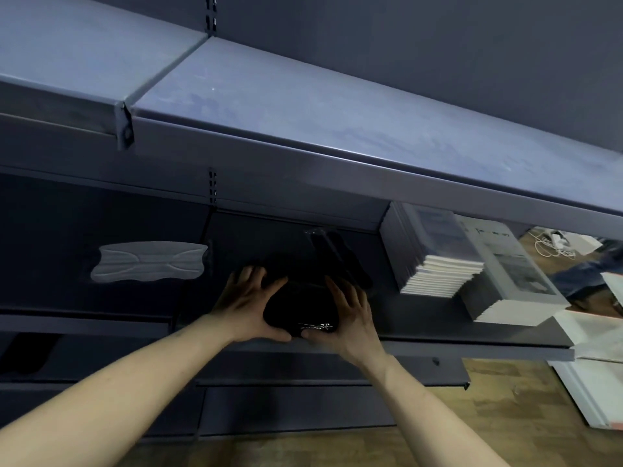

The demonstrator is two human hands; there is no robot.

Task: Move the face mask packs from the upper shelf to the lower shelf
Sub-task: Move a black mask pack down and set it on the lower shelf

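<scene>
Scene: A person reaches both arms into a dark metal shelf unit, seen from the head camera.
Left hand (247, 303): fingers spread and curled round the left side of a black mask pack (298, 310), thumb under its near edge.
Right hand (347, 313): fingers spread over the pack's right side, thumb at the shiny wrapper seam in front.
Pack: held between the two hands, at the front of the lower shelf (472, 332), touching both palms.
Other packs: a second black pack (337, 256) lies just behind the hands; a white pack (148, 261) lies well to the left on the same level.
Upper shelf (303, 106): bare where visible.
Nearby: stacked booklets (438, 254) stand to the right.
Risk: the slick wrapper could slip from the hands near the shelf edge; a push backwards could shove the second pack; dim light hides the pack's outline.
</scene>
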